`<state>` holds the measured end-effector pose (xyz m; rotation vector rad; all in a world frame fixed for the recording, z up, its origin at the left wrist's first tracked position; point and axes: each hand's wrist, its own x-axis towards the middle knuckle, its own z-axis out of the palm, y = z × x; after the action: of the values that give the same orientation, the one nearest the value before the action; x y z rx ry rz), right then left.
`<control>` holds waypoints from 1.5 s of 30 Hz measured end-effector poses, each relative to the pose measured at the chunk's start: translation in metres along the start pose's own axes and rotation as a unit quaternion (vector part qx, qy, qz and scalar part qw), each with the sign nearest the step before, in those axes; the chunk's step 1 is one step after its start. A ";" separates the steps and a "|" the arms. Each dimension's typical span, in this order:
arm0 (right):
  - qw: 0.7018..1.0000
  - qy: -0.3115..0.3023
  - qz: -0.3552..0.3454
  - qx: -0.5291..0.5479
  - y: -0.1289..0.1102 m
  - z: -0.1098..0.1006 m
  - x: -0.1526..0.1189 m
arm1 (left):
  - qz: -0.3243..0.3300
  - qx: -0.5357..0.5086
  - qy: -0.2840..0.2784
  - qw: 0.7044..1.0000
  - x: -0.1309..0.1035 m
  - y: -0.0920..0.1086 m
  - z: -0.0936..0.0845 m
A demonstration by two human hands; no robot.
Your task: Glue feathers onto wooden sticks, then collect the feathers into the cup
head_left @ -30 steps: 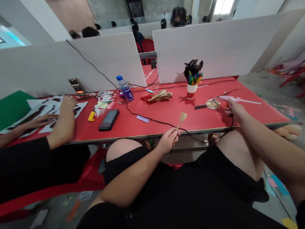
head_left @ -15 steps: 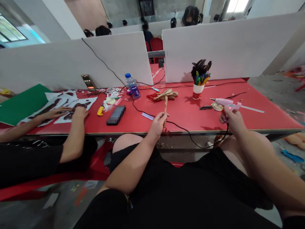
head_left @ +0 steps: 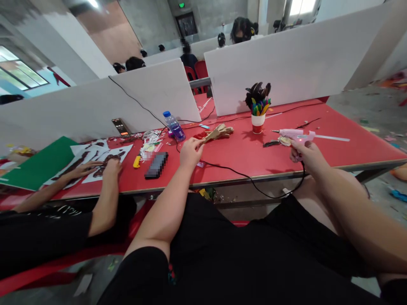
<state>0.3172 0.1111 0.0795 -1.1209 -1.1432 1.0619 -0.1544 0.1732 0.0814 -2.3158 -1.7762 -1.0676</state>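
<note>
My left hand (head_left: 190, 152) is over the red table (head_left: 349, 152), fingers closed on the handle of a wooden spoon (head_left: 208, 136) that lies toward a pile of wooden spoons (head_left: 222, 131). My right hand (head_left: 303, 152) grips a pink glue gun (head_left: 294, 134), its nozzle pointing left and a glue stick (head_left: 332, 138) sticking out to the right. The gun's black cord (head_left: 254, 182) hangs off the table's front edge. A small dish (head_left: 285, 141) and a dark feather (head_left: 270, 144) lie just left of the gun.
A cup of coloured feathers (head_left: 258, 106), a water bottle (head_left: 174, 126), a dark phone (head_left: 156, 165), a yellow cutter (head_left: 137, 162) and paper scraps sit on the table. A co-worker's hands (head_left: 95, 167) rest on printed sheets beside a green board (head_left: 32, 165). White partitions (head_left: 286, 59) stand behind.
My left hand moved forward from the table's front edge with the wooden spoon, lowering it toward the spoon pile. My right hand kept hold of the glue gun. The view shifted.
</note>
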 end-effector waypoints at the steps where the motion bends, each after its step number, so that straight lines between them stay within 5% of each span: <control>1: 1.000 -0.005 -0.001 -0.001 0.001 -0.001 0.000 | 0.016 0.009 0.012 1.000 0.002 0.001 0.000; 11: 0.994 -0.020 0.004 -0.111 0.011 -0.009 -0.001 | 0.023 0.058 0.122 0.991 0.010 -0.011 -0.005; 19: 0.984 -0.028 0.053 -0.167 0.006 -0.009 -0.012 | -0.012 0.038 -0.040 0.998 0.026 -0.034 0.024; 26: 0.985 -0.034 0.054 -0.160 0.010 -0.017 -0.013 | -0.113 -0.214 -0.164 0.957 0.025 -0.026 0.055; 32: 0.982 -0.071 0.089 -0.154 0.013 -0.011 -0.012 | -0.138 -0.392 -0.195 0.888 0.009 0.000 0.062; 38: 0.959 -0.116 0.130 -0.223 0.027 -0.005 -0.010 | -0.229 -0.442 -0.249 0.831 -0.004 0.015 0.075; 41: 0.953 -0.149 0.131 -0.229 0.031 -0.006 -0.008 | -0.259 -0.418 -0.269 0.828 -0.007 0.015 0.085; 45: 0.959 -0.134 0.139 -0.208 0.029 -0.006 -0.009 | -0.217 -0.399 -0.286 0.844 -0.011 0.013 0.090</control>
<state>0.3206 0.1058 0.0495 -1.5356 -1.5023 1.2533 -0.1005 0.1975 0.0117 -3.0263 -2.5397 -1.5298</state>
